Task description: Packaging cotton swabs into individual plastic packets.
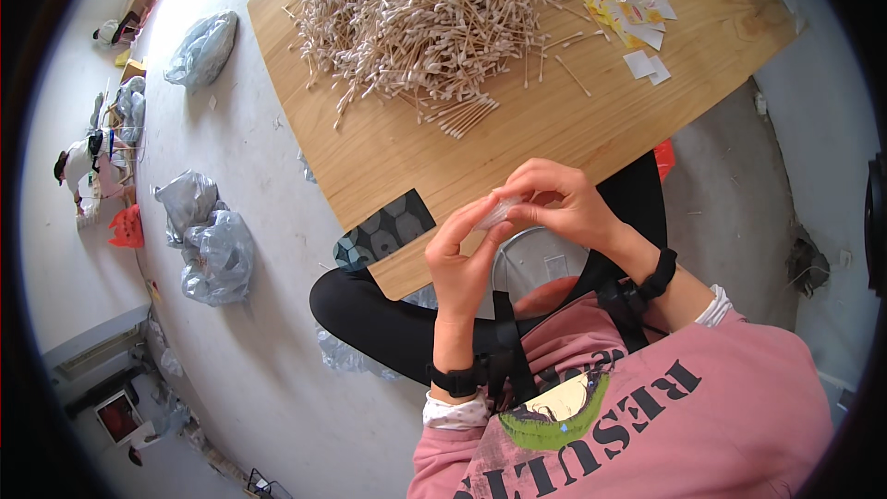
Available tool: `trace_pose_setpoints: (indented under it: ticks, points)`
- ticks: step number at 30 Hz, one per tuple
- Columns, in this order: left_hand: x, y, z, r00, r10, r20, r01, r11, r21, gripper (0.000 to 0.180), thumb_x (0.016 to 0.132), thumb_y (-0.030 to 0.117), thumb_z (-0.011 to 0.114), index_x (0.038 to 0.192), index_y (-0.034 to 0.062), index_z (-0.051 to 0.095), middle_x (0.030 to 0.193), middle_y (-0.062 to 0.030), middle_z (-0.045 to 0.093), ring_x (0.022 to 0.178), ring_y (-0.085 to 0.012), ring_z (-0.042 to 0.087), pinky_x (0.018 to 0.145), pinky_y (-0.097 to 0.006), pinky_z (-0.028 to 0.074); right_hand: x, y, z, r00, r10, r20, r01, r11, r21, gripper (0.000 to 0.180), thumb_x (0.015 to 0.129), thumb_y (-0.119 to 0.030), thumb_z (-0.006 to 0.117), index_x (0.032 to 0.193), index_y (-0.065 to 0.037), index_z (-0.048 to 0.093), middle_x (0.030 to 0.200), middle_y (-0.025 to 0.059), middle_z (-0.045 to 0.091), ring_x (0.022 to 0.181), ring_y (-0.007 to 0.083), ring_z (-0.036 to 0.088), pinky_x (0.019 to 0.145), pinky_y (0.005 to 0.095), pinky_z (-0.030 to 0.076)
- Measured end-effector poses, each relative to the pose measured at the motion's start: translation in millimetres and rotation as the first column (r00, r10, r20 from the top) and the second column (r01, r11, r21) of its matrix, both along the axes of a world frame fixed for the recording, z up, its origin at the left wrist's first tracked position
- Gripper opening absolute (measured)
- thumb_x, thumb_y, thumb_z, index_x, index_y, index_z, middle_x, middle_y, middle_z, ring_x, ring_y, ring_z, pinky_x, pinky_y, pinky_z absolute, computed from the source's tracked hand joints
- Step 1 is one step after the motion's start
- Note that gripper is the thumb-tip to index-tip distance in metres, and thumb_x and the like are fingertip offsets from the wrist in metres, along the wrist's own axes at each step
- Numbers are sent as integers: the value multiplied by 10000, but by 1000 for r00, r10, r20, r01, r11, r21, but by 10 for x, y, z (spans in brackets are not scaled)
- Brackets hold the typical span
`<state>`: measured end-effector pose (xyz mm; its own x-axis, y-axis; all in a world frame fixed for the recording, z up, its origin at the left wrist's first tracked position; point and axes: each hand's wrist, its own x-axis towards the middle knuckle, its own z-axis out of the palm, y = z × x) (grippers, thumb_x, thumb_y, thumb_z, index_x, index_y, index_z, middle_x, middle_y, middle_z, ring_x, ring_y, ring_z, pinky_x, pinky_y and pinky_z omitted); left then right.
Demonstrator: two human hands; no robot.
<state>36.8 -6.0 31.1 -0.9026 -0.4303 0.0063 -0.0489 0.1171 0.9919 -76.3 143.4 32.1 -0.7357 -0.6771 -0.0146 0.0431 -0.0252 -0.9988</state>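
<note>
Both hands meet just off the table's near edge, the left hand [462, 259] and right hand [559, 203] pinching a small clear plastic sleeve [497, 212] between fingertips, right hand at its 2 o'clock side. The sleeve is thin, crinkly, see-through. A big heap of wooden cotton swabs [416, 18] lies at 11 o'clock on the smooth wooden table [554, 129], with open tabletop between heap and hands.
</note>
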Motion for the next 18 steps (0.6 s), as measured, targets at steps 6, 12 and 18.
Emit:
trace_pose_setpoints:
  ticks: [6,12,18]
  points:
    - [-74,63,43,995,46,-90,-56,991,-121,237,849,-63,723,1080,-10,737,1108,-154,725,1046,-211,684,913,-299,530,32,-47,-43,957,-89,-277,79,996,-46,108,849,-40,747,954,-38,720,942,44,690,832,141,655,690,249,513]
    - [-86,86,21,987,128,-98,-142,979,-145,173,869,-49,709,1037,-19,736,1104,-161,725,1053,-218,685,922,-303,529,49,-74,-6,978,-74,-194,72,997,-17,95,864,-11,723,954,-38,707,978,34,667,860,116,646,707,239,515]
    - [-132,65,31,995,69,-78,-60,992,112,196,899,-37,687,1094,-33,708,1193,-177,689,1120,-216,653,960,-309,516,16,-91,-29,997,-69,25,71,994,-85,59,890,-6,705,935,-44,703,1019,12,647,889,86,620,705,225,502]
